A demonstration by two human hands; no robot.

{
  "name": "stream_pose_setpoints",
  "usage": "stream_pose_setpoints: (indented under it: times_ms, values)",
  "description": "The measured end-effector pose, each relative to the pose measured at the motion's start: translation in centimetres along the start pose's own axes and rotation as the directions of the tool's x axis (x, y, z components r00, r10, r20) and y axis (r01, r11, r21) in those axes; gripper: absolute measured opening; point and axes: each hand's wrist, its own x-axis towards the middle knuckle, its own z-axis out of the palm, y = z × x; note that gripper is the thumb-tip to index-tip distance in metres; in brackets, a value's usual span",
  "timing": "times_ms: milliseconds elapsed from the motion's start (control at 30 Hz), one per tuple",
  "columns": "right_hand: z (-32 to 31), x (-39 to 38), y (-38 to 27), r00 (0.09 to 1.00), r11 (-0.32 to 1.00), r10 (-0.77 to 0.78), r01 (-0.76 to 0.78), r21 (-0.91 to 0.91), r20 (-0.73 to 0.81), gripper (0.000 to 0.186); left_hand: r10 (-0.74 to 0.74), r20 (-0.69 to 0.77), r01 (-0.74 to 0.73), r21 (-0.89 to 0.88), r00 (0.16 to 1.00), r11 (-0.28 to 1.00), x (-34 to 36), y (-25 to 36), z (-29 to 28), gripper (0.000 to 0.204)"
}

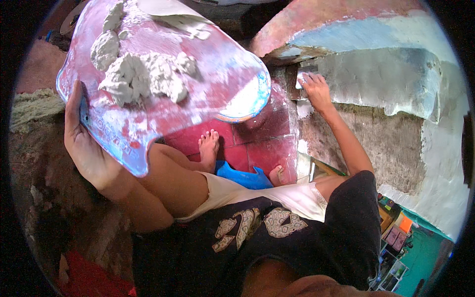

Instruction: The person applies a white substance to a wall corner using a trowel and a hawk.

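Note:
My left hand [89,153] is closed on the left edge of a large, curved plastic panel [217,62], pink and blue and smeared white. Thick lumps of pale grey putty [129,81] lie across it. At the panel's far edge rests a flat off-white sheet [173,7] with putty along its rim; its kind is unclear. My right arm is stretched out to the right. The fingers of my right hand [315,89] pinch a small white flat-edged piece [300,78], like a putty scraper, at the left end of a smooth grey wall band [371,79].
Below the grey band is a rough brown wall patch [361,138]; a pink, blue and white painted surface [341,29] curves above it. Red floor tiles [260,153] lie between my feet, beside a blue plastic object [242,175]. Shelves with small items [396,242] stand at lower right.

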Motion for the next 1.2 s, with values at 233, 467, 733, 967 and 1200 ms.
stream_pose_setpoints:
  times_ms: [233,467,733,967,1200]
  values:
    - [4.5,1.3,2.5,0.972,0.984,0.168,-0.175,0.035,0.162,0.026,0.249,-0.252,-0.109,0.463,0.935,0.880,-0.4,-0.7,0.9,0.038]
    - [5.1,2.0,4.0,0.866,0.942,0.280,-0.332,0.056,0.414,0.023,0.305,-0.200,-0.135,0.588,0.931,0.798,-0.1,-0.7,0.0,0.036]
    - [10.6,-0.3,5.5,0.977,0.959,0.192,-0.207,0.194,0.092,0.023,0.287,-0.299,-0.099,0.517,0.910,0.851,-0.5,-1.0,1.3,0.036]
    - [11.1,-0.5,5.8,0.999,0.977,-0.035,0.043,0.209,-0.041,0.015,0.355,0.002,-0.278,0.626,0.935,0.729,-0.9,-1.2,-0.2,0.045]
    - [6.5,-0.7,3.2,0.994,0.942,0.035,0.001,0.335,-0.103,0.017,0.325,-0.172,-0.185,0.546,0.930,0.817,-0.8,-1.4,0.9,0.051]
